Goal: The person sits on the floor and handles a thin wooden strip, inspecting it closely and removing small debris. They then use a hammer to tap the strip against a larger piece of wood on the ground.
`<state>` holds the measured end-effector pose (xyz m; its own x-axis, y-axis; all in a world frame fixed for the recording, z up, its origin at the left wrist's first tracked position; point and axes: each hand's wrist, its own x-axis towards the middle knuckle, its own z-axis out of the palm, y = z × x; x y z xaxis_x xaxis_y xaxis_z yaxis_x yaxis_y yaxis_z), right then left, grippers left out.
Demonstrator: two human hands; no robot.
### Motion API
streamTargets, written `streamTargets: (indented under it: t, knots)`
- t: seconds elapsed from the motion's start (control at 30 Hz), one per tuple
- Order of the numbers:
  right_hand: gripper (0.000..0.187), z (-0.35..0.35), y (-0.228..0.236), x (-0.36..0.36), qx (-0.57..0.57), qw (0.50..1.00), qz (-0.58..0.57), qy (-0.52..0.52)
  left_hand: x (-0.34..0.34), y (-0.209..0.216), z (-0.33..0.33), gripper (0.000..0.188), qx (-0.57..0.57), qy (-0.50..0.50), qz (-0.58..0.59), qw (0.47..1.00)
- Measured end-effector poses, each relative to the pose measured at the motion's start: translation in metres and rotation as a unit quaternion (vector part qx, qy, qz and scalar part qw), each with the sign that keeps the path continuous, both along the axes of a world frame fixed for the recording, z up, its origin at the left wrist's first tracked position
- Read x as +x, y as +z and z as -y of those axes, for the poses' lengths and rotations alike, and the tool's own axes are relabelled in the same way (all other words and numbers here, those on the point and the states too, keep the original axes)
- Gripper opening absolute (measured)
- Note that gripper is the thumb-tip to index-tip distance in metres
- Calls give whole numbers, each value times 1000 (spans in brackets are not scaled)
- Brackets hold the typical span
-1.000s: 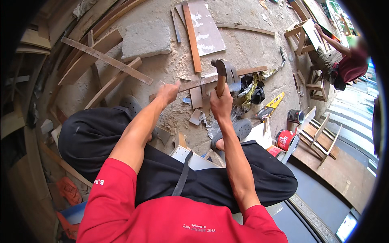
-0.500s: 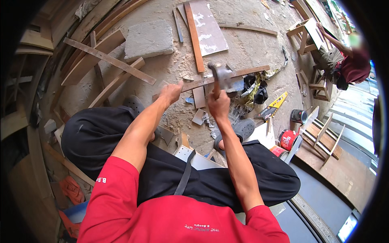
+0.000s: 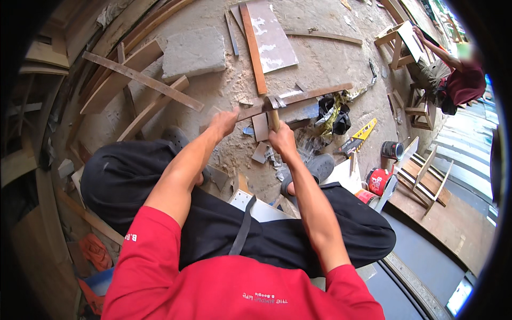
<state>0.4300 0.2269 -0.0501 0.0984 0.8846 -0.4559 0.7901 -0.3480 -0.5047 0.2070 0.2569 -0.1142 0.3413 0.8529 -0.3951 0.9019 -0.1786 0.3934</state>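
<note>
My right hand is wrapped round the handle of a hammer. The hammer's metal head lies level with a long, narrow wooden strip and appears to touch it. On the ground ahead of me the strip runs from left to right, its right end farther away. Toward its left end my left hand is closed on the wood, with the fingertips partly hidden. A short flat piece of wood sits under the strip beside the hammer.
To the right lie a yellow handsaw, crumpled black and yellow plastic and paint cans. A concrete slab and crossed planks are at the left. Another person works at the far right beside a wooden stool.
The hammer has swung down from above onto the wooden strip, and my right hand has dropped slightly with it. My left hand has stayed almost in place.
</note>
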Motion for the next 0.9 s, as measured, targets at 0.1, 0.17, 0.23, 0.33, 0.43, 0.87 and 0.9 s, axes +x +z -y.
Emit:
streamTargets:
  t: [0.1,0.17,0.23,0.33,0.43,0.87,0.9]
  knots:
    - [28,-12,4,9,-2,1000,-31,4,5,-10,17,27,9,13,-21,1000]
    - [25,-18,29,2,87,993,-75,-18,-3,-6,6,30,-2,16,17,1000]
    - [19,-10,41,-7,131,986,-93,-53,-6,2,-3,30,8,-3,2,1000]
    - [15,1,18,-7,220,969,-93,-60,0,15,-4,27,4,-16,-8,1000]
    - [24,-8,0,4,32,999,-15,21,0,13,2,26,-5,1,-17,1000]
    - [25,18,51,53,86,964,-163,-192,-17,45,-21,30,4,-66,112,992]
    - [23,22,53,60,89,954,-188,-217,-17,51,-24,31,-27,-78,140,987]
